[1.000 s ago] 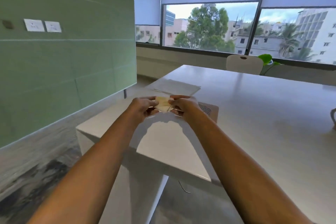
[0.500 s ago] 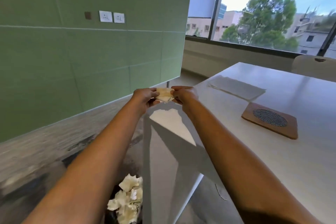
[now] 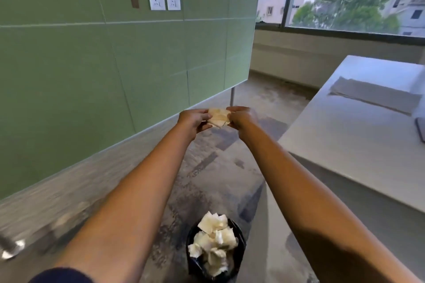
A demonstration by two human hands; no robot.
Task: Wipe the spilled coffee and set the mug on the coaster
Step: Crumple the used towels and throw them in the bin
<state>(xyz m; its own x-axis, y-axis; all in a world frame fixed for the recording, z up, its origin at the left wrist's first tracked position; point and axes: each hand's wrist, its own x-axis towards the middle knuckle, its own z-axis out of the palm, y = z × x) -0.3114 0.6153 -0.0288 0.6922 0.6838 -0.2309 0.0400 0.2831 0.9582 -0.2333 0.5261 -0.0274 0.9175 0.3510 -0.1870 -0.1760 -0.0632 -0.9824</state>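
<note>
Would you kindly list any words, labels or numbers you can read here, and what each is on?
No text can be read.
Two white wall sockets on the green panelled wall: only pin holes, no lettering.
Stained folded paper napkin held in both hands: no print visible.

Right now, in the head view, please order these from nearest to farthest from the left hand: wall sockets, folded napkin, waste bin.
1. folded napkin: held in left hand, shared with the right.
2. waste bin: on the floor below.
3. wall sockets: high on the green wall.

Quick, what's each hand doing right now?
Left hand: closed on the folded tissue.
Right hand: closed on the same tissue's other end.
</note>
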